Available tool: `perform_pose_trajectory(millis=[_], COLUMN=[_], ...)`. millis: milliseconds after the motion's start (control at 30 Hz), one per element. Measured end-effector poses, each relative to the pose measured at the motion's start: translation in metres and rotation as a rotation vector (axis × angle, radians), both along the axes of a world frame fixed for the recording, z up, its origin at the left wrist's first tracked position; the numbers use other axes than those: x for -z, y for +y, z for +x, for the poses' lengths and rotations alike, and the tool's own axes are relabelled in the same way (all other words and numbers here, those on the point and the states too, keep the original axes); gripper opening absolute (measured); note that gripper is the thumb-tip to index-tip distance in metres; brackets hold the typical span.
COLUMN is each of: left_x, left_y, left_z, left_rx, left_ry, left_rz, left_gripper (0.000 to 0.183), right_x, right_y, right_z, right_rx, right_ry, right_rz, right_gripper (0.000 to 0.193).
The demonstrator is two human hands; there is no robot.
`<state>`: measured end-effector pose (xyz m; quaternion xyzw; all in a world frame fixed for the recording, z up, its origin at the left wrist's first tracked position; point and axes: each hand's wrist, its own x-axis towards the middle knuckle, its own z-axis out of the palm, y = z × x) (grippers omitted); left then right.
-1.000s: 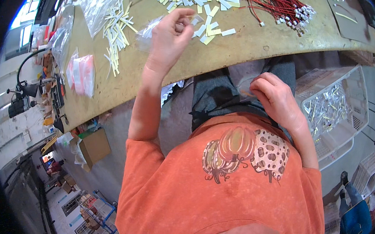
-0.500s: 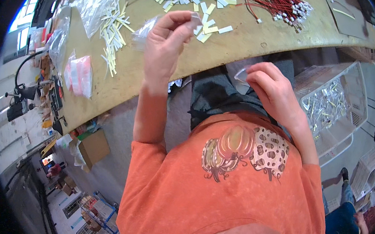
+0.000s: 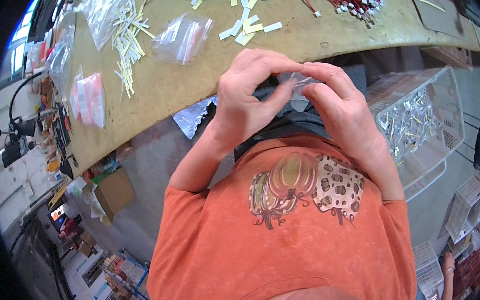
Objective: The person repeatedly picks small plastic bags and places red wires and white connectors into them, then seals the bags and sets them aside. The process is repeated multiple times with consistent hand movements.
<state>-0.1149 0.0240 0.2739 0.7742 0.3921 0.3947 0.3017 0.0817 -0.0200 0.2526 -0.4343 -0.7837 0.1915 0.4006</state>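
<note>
A small clear plastic bag (image 3: 299,103) hangs between my two hands, over my lap, just off the front edge of the table. My left hand (image 3: 247,98) pinches the upper part of the bag, fingers and thumb closing from the left. My right hand (image 3: 340,107) grips it from the right with bent fingers. The fingertips of both hands nearly meet at the top of the bag. What lies inside the bag, if anything, is hidden by the fingers. On the table beyond lie pale yellow and white rectangular pieces (image 3: 246,26), some scattered and others heaped.
Red and black wires with white connectors (image 3: 361,2) lie at the far right of the table. Thin pale strips (image 3: 128,48), clear zip bags (image 3: 181,38) and pink-edged bags (image 3: 87,100) are to the left. A plastic crate (image 3: 449,131) of filled bags stands at the right.
My left hand has come back from above the table and down to my right hand. Both hands are now together at the clear bag, and the zip bags on the table show fully.
</note>
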Motion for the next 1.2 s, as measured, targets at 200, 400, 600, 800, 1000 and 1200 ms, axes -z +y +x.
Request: perform_pose_trajectory(millis=[200,400,600,800,1000,1200], left_x=[0.003,0.018,0.016,0.013,0.008,0.008], left_y=[0.039,0.089,0.116,0.132,0.167,0.151], left_z=[0.002,0.040,0.039,0.027,-0.008,-0.030], left_rx=[0.001,0.168,0.310,0.102,0.064,0.048], left_ry=[0.155,0.471,0.629,-0.013,-0.931,-1.126], left_rz=[0.073,0.513,0.555,-0.106,-0.535,-0.584], left_gripper=[0.018,0.024,0.020,0.008,0.015,0.026], right_x=[0.009,0.016,0.019,0.018,0.019,0.016], right_y=[-0.005,-0.008,-0.011,-0.011,-0.007,-0.003], right_z=[0.005,0.011,0.024,0.029,0.028,0.024], right_rx=[0.019,0.019,0.061,0.060,0.071,0.059], right_ry=[0.010,-0.016,-0.011,0.041,0.063,0.061], right_rz=[-0.036,-0.054,-0.050,-0.105,-0.090,-0.108], right_gripper=[0.016,0.016,0.014,0.015,0.017,0.017])
